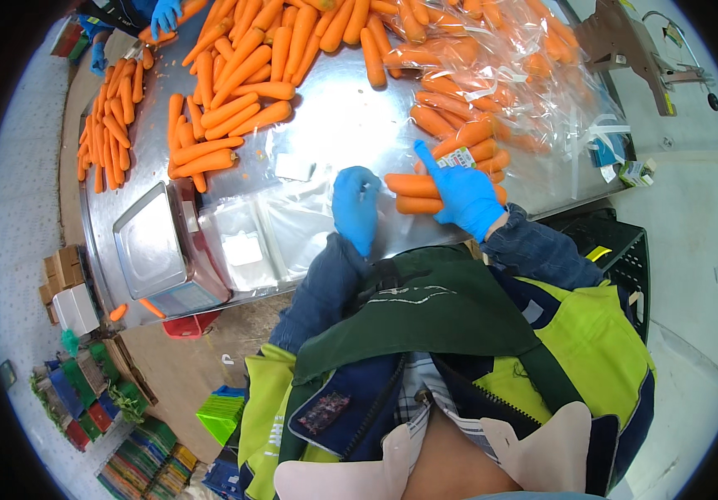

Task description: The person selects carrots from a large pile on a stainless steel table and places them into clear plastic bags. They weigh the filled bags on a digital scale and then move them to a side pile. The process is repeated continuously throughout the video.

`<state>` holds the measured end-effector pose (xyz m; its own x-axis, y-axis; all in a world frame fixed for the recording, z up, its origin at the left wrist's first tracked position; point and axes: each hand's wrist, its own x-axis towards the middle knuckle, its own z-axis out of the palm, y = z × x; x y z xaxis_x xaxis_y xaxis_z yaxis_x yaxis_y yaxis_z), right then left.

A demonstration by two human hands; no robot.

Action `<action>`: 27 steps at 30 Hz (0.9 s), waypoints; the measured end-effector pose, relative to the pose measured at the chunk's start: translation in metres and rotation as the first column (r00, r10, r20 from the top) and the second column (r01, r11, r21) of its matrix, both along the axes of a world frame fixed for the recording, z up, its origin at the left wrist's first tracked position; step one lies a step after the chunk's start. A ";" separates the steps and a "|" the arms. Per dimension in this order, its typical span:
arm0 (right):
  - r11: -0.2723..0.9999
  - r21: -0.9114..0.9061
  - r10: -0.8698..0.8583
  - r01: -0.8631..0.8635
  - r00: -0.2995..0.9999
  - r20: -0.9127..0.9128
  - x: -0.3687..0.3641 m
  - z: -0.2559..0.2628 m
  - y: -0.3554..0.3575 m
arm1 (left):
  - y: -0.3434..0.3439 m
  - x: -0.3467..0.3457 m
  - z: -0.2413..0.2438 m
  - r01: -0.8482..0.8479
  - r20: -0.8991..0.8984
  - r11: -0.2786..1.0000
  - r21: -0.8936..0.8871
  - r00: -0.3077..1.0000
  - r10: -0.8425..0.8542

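Observation:
My left hand [357, 209], in a blue glove, is above the table's near edge with its fingers curled in; I see nothing held in it. Clear plastic bags [299, 228] lie flat beside it, partly under its wrist. My right hand [468, 197], also gloved in blue, spans a group of carrots [410, 185], thumb on the near side and index finger stretched out. A printed label [457, 159] shows by that finger. Whether film wraps these carrots is hard to see. Just beyond are more carrots [453, 103], many in clear bags.
A weighing scale [149, 244] with a metal tray stands left on the steel table [346, 106]. Loose carrots [240, 69] are heaped at the back and left. A co-worker's gloved hand [165, 15] is at the far left. Right, a dark crate [609, 240] sits below the edge.

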<state>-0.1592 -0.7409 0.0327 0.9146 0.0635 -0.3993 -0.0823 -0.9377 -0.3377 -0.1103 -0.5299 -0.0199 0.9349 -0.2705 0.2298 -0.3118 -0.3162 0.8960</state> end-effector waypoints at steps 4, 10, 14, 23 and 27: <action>0.959 0.283 0.030 0.008 0.991 -0.131 0.030 0.009 0.015 | 0.000 -0.017 0.032 0.497 0.147 0.844 0.204 0.836 -0.528; -0.065 0.663 -0.169 0.746 0.646 -0.744 0.006 -0.033 0.028 | 0.019 -0.018 0.068 -0.095 0.222 0.951 0.293 0.975 0.029; -0.302 0.574 -0.035 0.761 0.593 -0.804 -0.019 -0.017 0.049 | 0.020 -0.003 0.042 0.119 -0.348 0.974 0.194 0.936 -0.045; -0.057 0.720 -0.107 0.692 0.713 -0.693 -0.091 -0.015 0.032 | 0.077 -0.058 0.060 0.399 -0.529 0.914 0.071 0.792 -0.305; 0.190 0.836 -0.057 0.516 0.855 -0.515 -0.042 0.014 0.030 | 0.070 -0.028 0.088 0.217 -0.674 0.956 -0.197 0.678 -0.293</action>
<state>-0.2015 -0.7114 0.0471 0.7951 0.3513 -0.4944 -0.5707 0.1575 -0.8059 -0.1380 -0.4595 0.0677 0.7361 -0.5358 -0.4136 0.3496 -0.2224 0.9101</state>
